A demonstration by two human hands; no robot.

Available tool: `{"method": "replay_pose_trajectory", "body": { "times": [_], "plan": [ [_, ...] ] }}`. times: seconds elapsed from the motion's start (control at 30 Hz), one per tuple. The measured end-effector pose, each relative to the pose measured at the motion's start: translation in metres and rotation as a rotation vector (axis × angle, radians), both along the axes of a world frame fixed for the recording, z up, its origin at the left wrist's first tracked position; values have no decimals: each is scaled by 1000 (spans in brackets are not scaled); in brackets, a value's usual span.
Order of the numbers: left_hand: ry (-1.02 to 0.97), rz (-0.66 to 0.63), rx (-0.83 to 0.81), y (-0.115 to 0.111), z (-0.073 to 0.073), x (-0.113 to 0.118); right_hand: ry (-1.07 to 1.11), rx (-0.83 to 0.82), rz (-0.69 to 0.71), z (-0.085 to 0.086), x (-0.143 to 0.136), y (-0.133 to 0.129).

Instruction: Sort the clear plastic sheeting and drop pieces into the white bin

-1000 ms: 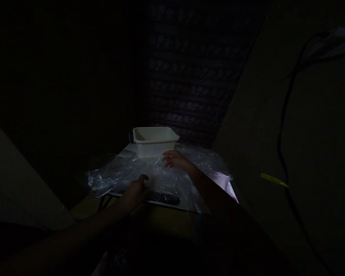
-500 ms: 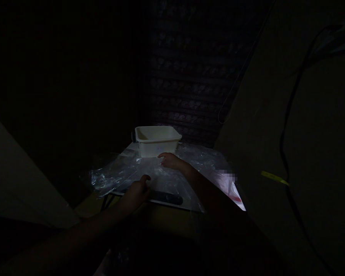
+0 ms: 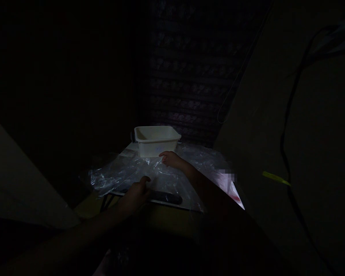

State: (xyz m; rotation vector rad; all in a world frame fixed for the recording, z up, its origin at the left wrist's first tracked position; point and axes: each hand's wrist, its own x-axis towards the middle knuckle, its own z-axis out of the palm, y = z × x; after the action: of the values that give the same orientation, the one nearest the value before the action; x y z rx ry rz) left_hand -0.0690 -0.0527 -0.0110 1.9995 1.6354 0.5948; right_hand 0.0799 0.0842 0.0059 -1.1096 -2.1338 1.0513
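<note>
A thin, clear plastic sheet (image 3: 123, 174) lies crumpled over a small table. My right hand (image 3: 172, 160) reaches across it, with thumb and fingertips pinched on the film just in front of a white rectangular tub (image 3: 158, 147). Nearer to me, my left hand (image 3: 135, 194) is at the table's front edge, thumb raised and fingers curled on the sheet; their undersides are hidden in the dark. Beside the left hand, a long dark slot or bar (image 3: 166, 197) runs along the front of the tabletop, under the film.
A bright pinkish-white sheet or packet (image 3: 230, 188) lies at the table's right edge. Pale walls slope in from the left (image 3: 17, 180) and right. Down the right wall hangs a dark cable (image 3: 284, 134) with a yellow tag (image 3: 276, 178). A patterned dark curtain or panel (image 3: 189, 76) stands behind.
The film between my hands has more bright creases near the right fingertips and looks slacker. The right hand has shifted very slightly; the left hand stays almost in place.
</note>
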Motion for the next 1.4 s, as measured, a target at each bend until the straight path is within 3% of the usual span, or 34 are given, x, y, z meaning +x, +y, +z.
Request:
{"method": "replay_pose_trajectory", "body": {
  "times": [0.3, 0.5, 0.7, 0.93, 1.2, 1.4],
  "plan": [
    [27, 7, -10, -3, 7, 3, 41, -207, -109, 21, 10, -9],
    [51, -12, -4, -1, 3, 2, 127, -437, -42, 32, 17, -14],
    [63, -38, 22, 0, 0, -1, -322, -304, -131, 32, 11, -18],
    [52, -27, 5, -2, 2, 1, -555, -49, -200, 46, 16, -24],
    [81, -57, 12, -1, 1, 0, -683, -232, -99, 47, 14, -38],
    [112, -52, 27, 1, -5, -2, -683, -159, -75, 47, 14, -36]
  ]
}}
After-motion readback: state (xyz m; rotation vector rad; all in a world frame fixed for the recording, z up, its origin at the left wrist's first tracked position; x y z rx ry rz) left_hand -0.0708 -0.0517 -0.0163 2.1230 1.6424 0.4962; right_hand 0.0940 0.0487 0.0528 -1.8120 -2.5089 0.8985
